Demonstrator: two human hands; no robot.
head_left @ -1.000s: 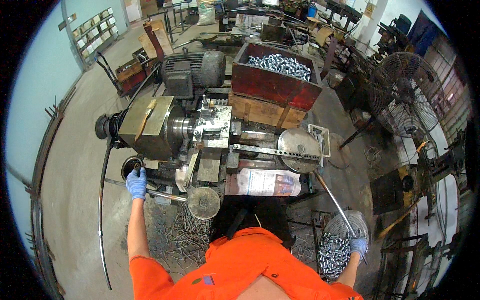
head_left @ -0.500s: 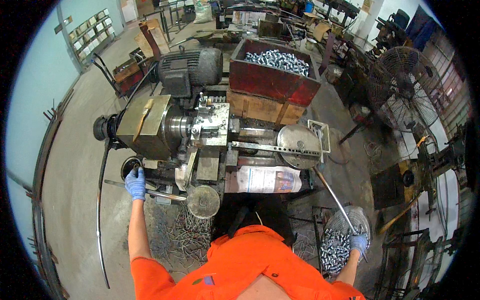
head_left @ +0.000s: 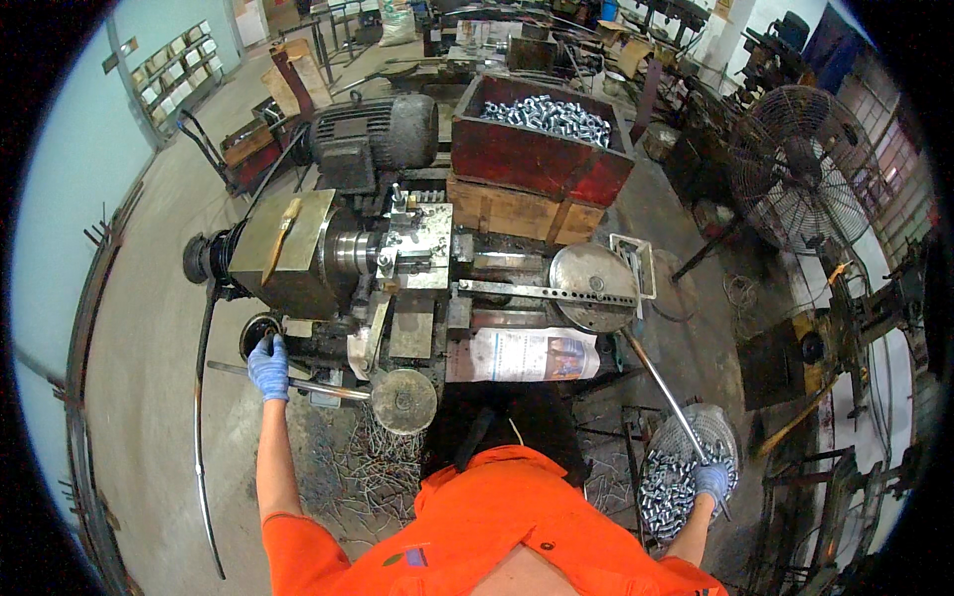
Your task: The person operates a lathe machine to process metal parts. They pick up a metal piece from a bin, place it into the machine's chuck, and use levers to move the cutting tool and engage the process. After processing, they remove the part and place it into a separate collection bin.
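Two hands in view, both in bluish gloves, set well apart. Right hand (head_left: pixel 711 481) is wrapped around the lower part of one long metal lever (head_left: pixel 664 392); lever slants up and left from the grip to the edge of one big round plate (head_left: pixel 586 273). Left hand (head_left: pixel 268 372) is at the near rim of one dark round container (head_left: pixel 245 341), fingers bunched narrow; can't tell if it pinches anything. One metal bar (head_left: pixel 333 388) runs behind the left hand, its right end at one small round plate (head_left: pixel 404 402). Right hand is over one wire basket (head_left: pixel 714 425) on that side, part-filled with short shiny metal pieces (head_left: pixel 668 495), too many to count. Between the hands: one printed paper sheet (head_left: pixel 522 355) on the machine, and one perforated flat strip (head_left: pixel 527 291) reaching across the big plate. Beyond the left hand: one boxy housing (head_left: pixel 308 230) with one brush (head_left: pixel 283 238) lying on top. Further back, one motor (head_left: pixel 371 139) and, right of it, one red bin (head_left: pixel 537 154) of similar pieces, uncountable, sitting on one wooden crate (head_left: pixel 522 211). Far right, one caged fan (head_left: pixel 803 174). Thin scrap strands (head_left: pixel 373 472) litter the floor below the small plate, uncounted.
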